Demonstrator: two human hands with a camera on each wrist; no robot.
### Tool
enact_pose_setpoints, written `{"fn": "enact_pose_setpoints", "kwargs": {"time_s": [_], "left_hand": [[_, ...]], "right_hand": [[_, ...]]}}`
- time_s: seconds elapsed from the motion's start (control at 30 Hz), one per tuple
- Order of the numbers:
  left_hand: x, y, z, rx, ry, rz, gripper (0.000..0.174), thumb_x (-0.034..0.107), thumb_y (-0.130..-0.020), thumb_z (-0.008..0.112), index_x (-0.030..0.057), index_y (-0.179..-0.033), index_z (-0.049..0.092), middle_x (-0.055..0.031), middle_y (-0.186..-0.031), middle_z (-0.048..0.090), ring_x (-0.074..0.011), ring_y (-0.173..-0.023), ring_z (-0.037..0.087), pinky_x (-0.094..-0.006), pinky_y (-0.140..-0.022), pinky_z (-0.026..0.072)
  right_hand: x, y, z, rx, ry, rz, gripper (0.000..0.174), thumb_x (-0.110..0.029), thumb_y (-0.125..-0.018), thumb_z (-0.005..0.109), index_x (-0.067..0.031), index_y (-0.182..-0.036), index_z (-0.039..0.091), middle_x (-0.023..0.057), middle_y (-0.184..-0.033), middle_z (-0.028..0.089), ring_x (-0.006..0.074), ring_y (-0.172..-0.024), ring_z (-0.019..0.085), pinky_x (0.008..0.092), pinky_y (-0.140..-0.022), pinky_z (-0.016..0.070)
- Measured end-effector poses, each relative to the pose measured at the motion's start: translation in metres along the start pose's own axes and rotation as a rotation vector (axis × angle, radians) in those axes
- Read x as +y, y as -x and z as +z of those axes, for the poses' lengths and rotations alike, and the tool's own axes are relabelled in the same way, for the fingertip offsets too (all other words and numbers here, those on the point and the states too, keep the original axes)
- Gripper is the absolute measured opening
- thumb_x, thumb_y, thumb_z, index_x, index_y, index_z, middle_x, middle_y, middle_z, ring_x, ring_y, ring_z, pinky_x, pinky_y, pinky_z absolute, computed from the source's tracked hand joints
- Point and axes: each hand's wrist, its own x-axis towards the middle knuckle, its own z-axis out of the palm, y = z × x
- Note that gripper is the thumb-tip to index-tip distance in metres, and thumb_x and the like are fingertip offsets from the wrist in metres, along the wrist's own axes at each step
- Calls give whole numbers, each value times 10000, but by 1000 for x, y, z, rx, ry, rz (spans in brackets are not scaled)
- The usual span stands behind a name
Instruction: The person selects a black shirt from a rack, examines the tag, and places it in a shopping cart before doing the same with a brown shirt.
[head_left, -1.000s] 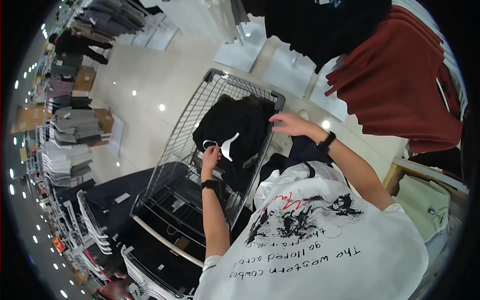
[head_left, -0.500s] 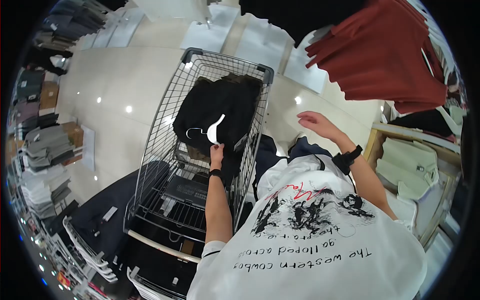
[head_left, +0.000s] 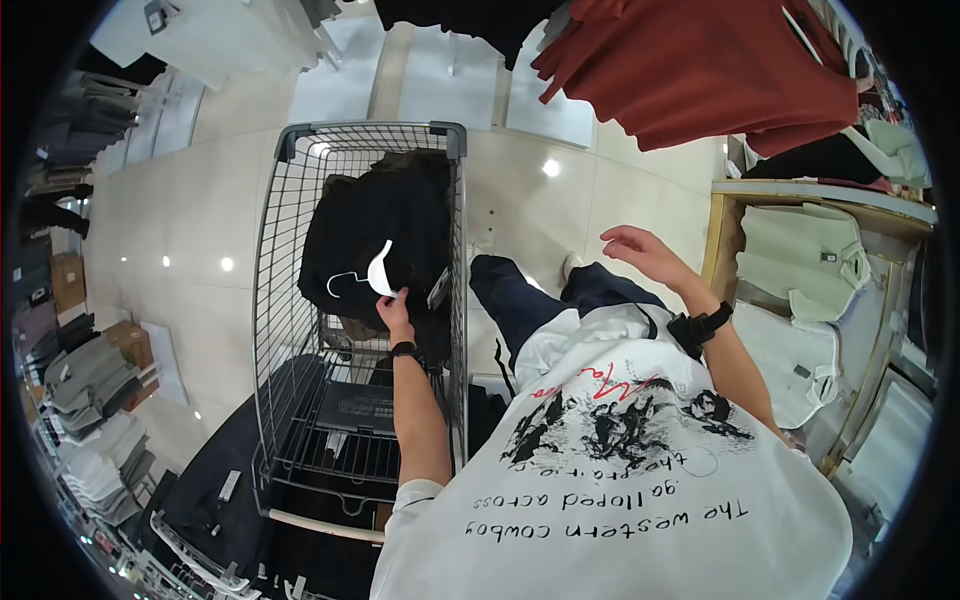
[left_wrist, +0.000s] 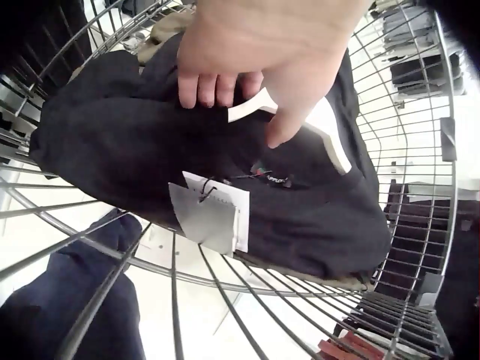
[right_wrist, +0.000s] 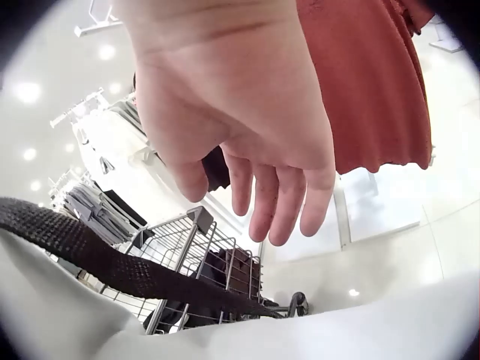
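My left hand [head_left: 396,312] pinches one arm of a white clothes hanger [head_left: 379,271] at the neckline of a black garment [head_left: 365,215]. The hanger's wire hook points toward the cart's far side. In the left wrist view my thumb lies across the hanger [left_wrist: 328,129] and the fingers curl into the black cloth [left_wrist: 142,142]. Paper tags [left_wrist: 217,214] hang from the garment's collar on a dark cord. My right hand [head_left: 645,255] hovers in front of my body, beyond the cart's side, holding nothing. Its fingers [right_wrist: 289,202] hang loosely bent in the right wrist view.
A wire shopping cart [head_left: 458,270] surrounds the garments, its handle [head_left: 325,526] at the near end. Rust-red tops [head_left: 690,75] hang from a rack at upper right. Shelves with pale folded clothes [head_left: 800,255] stand to the right. Clothes racks line the left side.
My left hand has shifted its grip along the hanger, from near its hook to the arm. The right hand has drawn away from the cart's rim. My head view has swung round.
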Motion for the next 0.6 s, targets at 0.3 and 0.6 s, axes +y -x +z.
{"fn": "enact_pose_setpoints", "kwargs": {"time_s": [0.3,0.6], "left_hand": [[21,9,16,22,190,157,325,154,-847,720,57,-1124,580,-17,-920,614,-99,-681,529,-267,-553,416],[159,183,-43,631,-213,1089,281,143,-898,688,-55,-1079,602,-129,-950,656,-227,-850,603,-366,-797,492]], "right_hand": [[27,28,-51,40,-26,-43,322,-246,-956,597,-44,-1207,611,47,-1091,640,141,-1043,579,282,-928,447],[107,38,-139,-24,-104,-275,302,-234,-949,612,-36,-1177,609,50,-1066,631,137,-1008,587,283,-913,463]]}}
